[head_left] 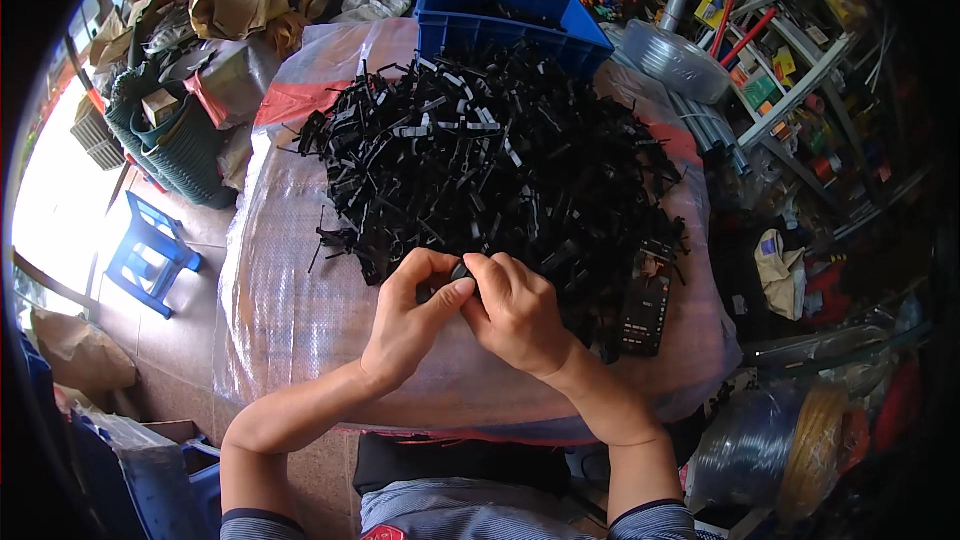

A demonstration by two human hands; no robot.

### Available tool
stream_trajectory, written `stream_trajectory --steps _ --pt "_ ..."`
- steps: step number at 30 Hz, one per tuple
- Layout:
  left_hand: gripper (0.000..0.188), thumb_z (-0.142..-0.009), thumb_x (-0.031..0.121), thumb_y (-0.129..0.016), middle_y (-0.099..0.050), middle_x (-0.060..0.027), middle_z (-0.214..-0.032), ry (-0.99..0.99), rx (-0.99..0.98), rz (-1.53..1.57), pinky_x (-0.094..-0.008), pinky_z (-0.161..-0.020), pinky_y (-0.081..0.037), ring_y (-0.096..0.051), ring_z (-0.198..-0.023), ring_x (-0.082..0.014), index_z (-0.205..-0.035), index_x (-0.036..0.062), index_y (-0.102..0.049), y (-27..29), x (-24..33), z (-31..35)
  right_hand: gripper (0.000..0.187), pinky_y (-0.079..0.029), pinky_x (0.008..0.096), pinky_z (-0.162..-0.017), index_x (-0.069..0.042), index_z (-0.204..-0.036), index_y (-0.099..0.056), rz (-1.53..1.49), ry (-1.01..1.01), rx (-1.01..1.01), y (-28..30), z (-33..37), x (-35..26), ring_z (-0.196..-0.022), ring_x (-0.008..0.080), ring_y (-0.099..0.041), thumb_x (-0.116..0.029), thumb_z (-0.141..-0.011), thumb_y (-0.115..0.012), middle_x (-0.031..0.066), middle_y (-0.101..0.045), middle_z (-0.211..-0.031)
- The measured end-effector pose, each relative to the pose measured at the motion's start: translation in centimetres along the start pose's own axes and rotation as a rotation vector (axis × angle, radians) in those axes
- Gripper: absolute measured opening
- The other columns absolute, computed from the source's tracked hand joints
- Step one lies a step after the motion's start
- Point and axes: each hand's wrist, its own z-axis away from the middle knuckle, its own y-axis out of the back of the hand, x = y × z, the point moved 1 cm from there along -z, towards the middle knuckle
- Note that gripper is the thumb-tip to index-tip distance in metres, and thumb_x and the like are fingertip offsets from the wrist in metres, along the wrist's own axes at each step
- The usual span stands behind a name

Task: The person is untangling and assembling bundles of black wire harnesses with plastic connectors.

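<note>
A big heap of small black plastic pieces (480, 160) with thin prongs covers the sheeted table in front of me. At its near edge my left hand (410, 315) and my right hand (515, 310) meet, fingertips pressed together. Between them a small black piece (461, 271) shows in part; its exact kind is hidden by the fingers. Both hands are closed on it. A phone (647, 305) with a lit screen lies to the right of my right hand, against the edge of the heap.
A blue crate (510, 25) stands behind the heap on the woven plastic sheet (290, 310). At left is a blue stool (153, 253) on the tiled floor. Rolls of clear hose (675, 60), metal tubes and a rack crowd the right side.
</note>
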Motion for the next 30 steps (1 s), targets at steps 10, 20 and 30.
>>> stream_trajectory --steps 10,20,30 --pt "0.011 -0.079 0.004 -0.048 -0.058 -0.0087 -0.090 0.015 -0.107 0.750 -0.0381 -0.075 -0.051 -0.061 -0.082 -0.0236 -0.088 0.0090 -0.047 3.2 1.1 -2.8 0.018 -0.045 0.0310 -0.057 -0.004 -0.080 -0.058 0.189 -0.122 0.164 0.9 -1.8 2.9 -0.064 0.0209 -0.055 -0.008 -0.072 -0.073 0.0054 -0.053 -0.071" --pt "0.022 -0.085 0.017 -0.059 -0.061 -0.0082 -0.073 0.346 -0.363 0.425 -0.0235 -0.055 -0.043 -0.056 -0.061 -0.0140 -0.104 0.0054 -0.057 2.1 0.3 -2.2 0.017 -0.045 0.0263 -0.074 -0.004 -0.092 -0.053 -1.104 -0.474 -0.098 3.1 -0.9 2.6 -0.085 0.0129 -0.057 -0.020 -0.091 -0.053 0.0114 -0.062 -0.097" --pt "0.016 -0.081 0.014 -0.068 -0.061 0.0003 -0.080 0.096 -0.153 0.090 -0.0201 -0.060 -0.040 -0.053 -0.067 -0.0054 -0.093 0.0056 -0.062 1.7 0.0 -1.4 0.013 -0.046 0.0195 -0.069 -0.001 -0.099 -0.061 -0.736 -0.311 -0.003 2.3 -0.6 1.7 -0.080 0.0078 -0.056 -0.005 -0.087 -0.060 0.0053 -0.060 -0.096"
